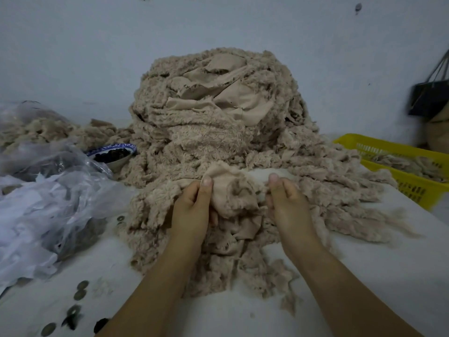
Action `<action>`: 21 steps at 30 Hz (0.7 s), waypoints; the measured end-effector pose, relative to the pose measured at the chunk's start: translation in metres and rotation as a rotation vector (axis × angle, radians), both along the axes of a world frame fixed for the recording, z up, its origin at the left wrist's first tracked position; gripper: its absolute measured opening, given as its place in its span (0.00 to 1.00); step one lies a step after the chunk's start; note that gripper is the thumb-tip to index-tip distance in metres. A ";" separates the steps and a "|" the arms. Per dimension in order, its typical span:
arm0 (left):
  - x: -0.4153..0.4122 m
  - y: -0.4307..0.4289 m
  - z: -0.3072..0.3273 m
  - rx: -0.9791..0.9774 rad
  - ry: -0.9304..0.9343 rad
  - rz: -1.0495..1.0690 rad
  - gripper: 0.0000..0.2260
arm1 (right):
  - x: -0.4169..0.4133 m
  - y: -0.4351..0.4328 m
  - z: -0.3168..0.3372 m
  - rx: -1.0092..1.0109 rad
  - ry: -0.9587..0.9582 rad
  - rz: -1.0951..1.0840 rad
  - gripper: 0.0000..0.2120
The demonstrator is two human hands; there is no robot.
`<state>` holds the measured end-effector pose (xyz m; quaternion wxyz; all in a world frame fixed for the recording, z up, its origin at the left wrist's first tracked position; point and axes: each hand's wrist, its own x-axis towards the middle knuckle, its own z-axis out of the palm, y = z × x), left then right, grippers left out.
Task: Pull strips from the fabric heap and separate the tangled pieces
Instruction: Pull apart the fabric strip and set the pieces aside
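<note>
A tall heap of beige fluffy fabric strips (213,113) rises against the wall in the middle of the table, spilling forward and to the right. At its foot my left hand (194,205) pinches a bunched beige piece (233,193) between thumb and curled fingers. My right hand (286,203) grips the fluffy strips just right of that piece, thumb up and fingers curled into the fabric. Both forearms reach in from the bottom edge. More tangled strips (233,259) lie under and between my wrists.
Crumpled clear plastic bags (48,203) cover the left side. A blue-patterned bowl of dark pieces (114,154) stands behind them. A yellow basket (401,171) with strips sits at right. Coins (81,288) lie near the front left. A black bag (430,98) hangs on the wall.
</note>
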<state>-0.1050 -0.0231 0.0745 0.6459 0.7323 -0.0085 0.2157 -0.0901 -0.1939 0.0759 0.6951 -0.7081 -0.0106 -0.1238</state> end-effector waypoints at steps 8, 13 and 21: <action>0.003 0.001 -0.013 0.043 0.116 0.029 0.19 | 0.004 -0.010 0.009 0.694 0.137 0.342 0.16; 0.005 0.001 -0.015 -0.064 0.090 0.068 0.17 | 0.002 0.001 0.011 0.578 0.114 0.268 0.16; 0.009 0.028 0.009 -0.746 0.055 0.137 0.08 | 0.010 -0.032 0.011 0.436 0.021 0.074 0.14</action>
